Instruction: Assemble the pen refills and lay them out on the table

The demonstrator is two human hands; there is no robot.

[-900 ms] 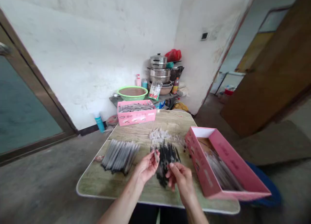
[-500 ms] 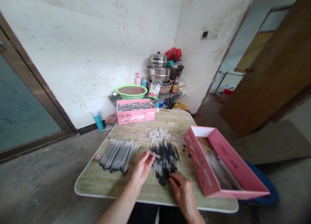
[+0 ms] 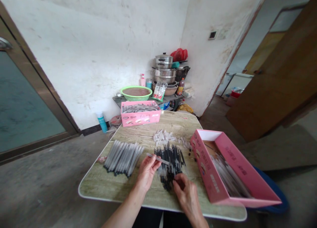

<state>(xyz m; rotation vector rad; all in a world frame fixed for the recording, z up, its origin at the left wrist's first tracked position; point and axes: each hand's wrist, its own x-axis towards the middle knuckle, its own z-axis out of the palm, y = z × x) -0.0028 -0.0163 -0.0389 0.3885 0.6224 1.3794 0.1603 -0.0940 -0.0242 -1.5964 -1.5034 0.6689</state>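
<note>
My left hand (image 3: 146, 175) is closed around a translucent pen barrel (image 3: 162, 160), which points to the right over a pile of dark pen refills (image 3: 173, 157). My right hand (image 3: 187, 193) has thumb and fingers pinched together at the black lower ends of that pile; whatever lies between the fingertips is hidden. Left of my hands, a row of translucent pens (image 3: 123, 158) with dark ends lies side by side on the table. Behind the refills is a heap of small whitish plastic pieces (image 3: 162, 137).
A pink box (image 3: 141, 118) full of pen parts stands at the table's (image 3: 99, 190) far edge. To the right, a larger pink box (image 3: 205, 168) holds long translucent tubes. Behind are a green basin (image 3: 136, 97) and stacked steel pots (image 3: 164, 74).
The barrel in my left hand now shows at greater length and tilts down to the right. My right hand has shifted slightly up along the refill ends. The whole view has moved a little.
</note>
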